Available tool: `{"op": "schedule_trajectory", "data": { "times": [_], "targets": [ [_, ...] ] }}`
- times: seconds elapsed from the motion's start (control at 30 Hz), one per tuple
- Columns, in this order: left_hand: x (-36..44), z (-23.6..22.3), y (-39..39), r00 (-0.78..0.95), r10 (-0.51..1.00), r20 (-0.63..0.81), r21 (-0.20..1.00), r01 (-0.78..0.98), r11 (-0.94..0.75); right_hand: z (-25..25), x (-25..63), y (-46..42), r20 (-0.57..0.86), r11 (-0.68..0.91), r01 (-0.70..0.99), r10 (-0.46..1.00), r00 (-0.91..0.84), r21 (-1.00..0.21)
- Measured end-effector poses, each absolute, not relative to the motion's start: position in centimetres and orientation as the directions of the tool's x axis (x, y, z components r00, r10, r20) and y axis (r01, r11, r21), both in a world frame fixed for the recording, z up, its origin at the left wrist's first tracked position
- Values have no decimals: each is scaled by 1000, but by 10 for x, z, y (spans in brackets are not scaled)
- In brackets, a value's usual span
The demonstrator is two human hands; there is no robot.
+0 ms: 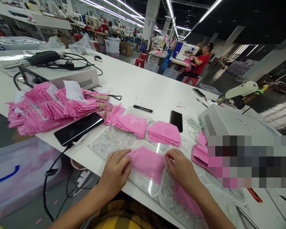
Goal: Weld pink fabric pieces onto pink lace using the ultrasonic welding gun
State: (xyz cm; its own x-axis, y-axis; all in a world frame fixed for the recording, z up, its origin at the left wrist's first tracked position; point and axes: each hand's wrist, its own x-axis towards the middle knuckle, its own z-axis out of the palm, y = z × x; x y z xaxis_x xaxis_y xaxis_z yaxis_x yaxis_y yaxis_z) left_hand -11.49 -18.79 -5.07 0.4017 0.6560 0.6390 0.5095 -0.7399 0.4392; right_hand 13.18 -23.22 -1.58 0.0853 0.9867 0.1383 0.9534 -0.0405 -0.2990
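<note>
A thin pink fabric piece (147,163) lies over a clear plastic template (154,189) in front of me. At its left edge, my left hand (118,167) is closed, thumb and fingers pinching the upper left corner. My right hand (181,165) pinches the upper right edge. Just beyond them are two stacks of pink pieces, a left stack (131,124) and a right stack (164,133), each on the clear sheet. Another pink piece (187,198) shows partly beneath my right forearm.
Bundled pink pieces (50,105) are heaped at the left beside a cabled phone (78,128). A black marker (143,108) and a second phone (176,121) lie farther back. Grey boxes, one left (73,78) and one right (231,124), flank the table. A person in red (200,63) sits at a sewing machine.
</note>
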Motion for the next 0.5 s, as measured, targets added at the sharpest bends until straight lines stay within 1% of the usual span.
{"op": "schedule_trajectory", "data": {
  "times": [0.07,0.17,0.27,0.37,0.43,0.5],
  "targets": [
    [-119,-52,-190,412,656,633,407,544,-734,-20,130,-227,130,-34,960,989,72,-278],
    [-123,-51,-192,418,676,606,390,585,-711,-25,130,-222,123,-30,969,990,62,-245],
    [-124,-48,-190,434,655,619,388,557,-735,-27,130,-224,143,-24,975,988,57,-223],
    [-121,-46,-186,541,575,614,345,470,-812,-26,127,-234,229,88,969,973,-34,-229],
    [-119,-46,-183,625,533,571,312,435,-845,-26,122,-243,278,205,949,951,-135,-240],
    [-118,-48,-181,692,509,511,297,414,-860,-26,119,-253,284,282,927,936,-209,-247]
  ]
}}
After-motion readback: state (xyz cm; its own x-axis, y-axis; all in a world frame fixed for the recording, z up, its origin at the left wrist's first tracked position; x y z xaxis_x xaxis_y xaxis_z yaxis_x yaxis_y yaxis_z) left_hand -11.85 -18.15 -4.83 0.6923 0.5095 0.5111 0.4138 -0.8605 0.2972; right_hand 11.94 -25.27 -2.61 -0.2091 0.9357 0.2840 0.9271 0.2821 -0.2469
